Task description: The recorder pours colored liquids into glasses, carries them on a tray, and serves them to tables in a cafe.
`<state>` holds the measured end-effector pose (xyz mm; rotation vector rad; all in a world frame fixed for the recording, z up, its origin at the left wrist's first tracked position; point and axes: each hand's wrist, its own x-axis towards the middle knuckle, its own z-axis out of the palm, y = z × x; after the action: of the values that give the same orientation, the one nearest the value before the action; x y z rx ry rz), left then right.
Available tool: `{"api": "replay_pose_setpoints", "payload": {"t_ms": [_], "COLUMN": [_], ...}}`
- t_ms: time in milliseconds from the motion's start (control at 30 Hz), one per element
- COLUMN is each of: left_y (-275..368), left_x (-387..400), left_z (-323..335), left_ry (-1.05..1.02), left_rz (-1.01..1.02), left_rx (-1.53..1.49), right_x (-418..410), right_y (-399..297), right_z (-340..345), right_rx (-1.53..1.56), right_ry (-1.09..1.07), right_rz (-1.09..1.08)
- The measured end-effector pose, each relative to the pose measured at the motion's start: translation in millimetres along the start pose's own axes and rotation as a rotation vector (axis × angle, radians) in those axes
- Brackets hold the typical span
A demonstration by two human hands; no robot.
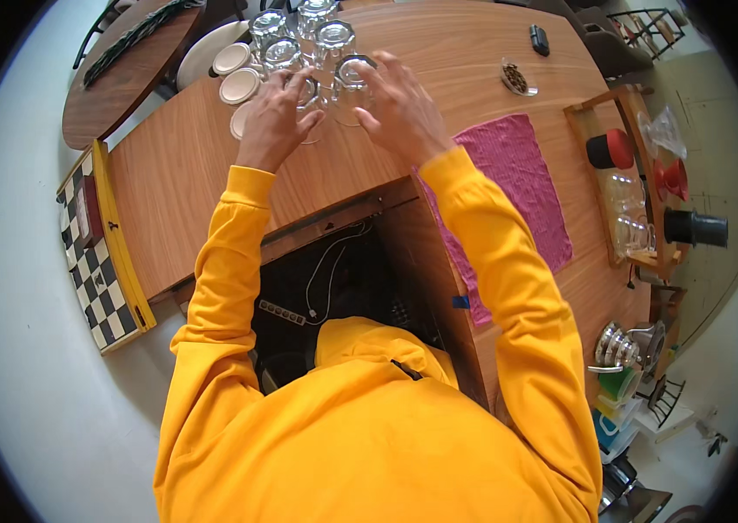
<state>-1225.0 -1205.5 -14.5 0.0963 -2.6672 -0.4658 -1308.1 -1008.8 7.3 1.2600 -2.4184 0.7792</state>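
Several clear glass mugs [281, 52] stand upside down in a cluster at the far side of the wooden table [173, 189]. My left hand [277, 121] is at the nearest left glass mug [307, 98], fingers spread and thumb apart, partly covering it. Beside it, my right hand [402, 108] reaches the nearest right glass mug [348, 82], its fingertips overlapping the upturned base. Whether the fingertips touch the glass is hard to see. Round pale lids or coasters [239, 86] lie left of the mugs, one partly behind my left hand.
A pink cloth [516, 176] lies right of my right forearm. Beyond it are a small dish of brown bits [516, 78] and a black object [539, 40]. A wooden rack [643, 131] holds glassware at right. A chessboard case [98, 281] adjoins the left edge.
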Motion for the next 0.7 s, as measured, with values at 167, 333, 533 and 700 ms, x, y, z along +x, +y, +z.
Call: {"api": "replay_pose_setpoints", "payload": {"t_ms": [167,333,533,700], "left_y": [-12,-5,-4,-6], "left_x": [5,16,21,19], "left_z": [3,-6,-8,-7], "left_ry": [-0.108,-0.278,-0.342,-0.314], "left_rz": [-0.039,-0.144,-0.188,-0.172], "left_rx": [-0.092,-0.086,-0.116,-0.099], "right_x": [48,65,51,-6], "right_y": [11,20,16,14], "right_z": [34,28,-9,-69], "right_rx": [-0.107,-0.147,-0.058,0.285], "right_ry": [-0.361,-0.535,-0.348,0.042], "right_rz": [0.091,0.036,0.115,0.345]}}
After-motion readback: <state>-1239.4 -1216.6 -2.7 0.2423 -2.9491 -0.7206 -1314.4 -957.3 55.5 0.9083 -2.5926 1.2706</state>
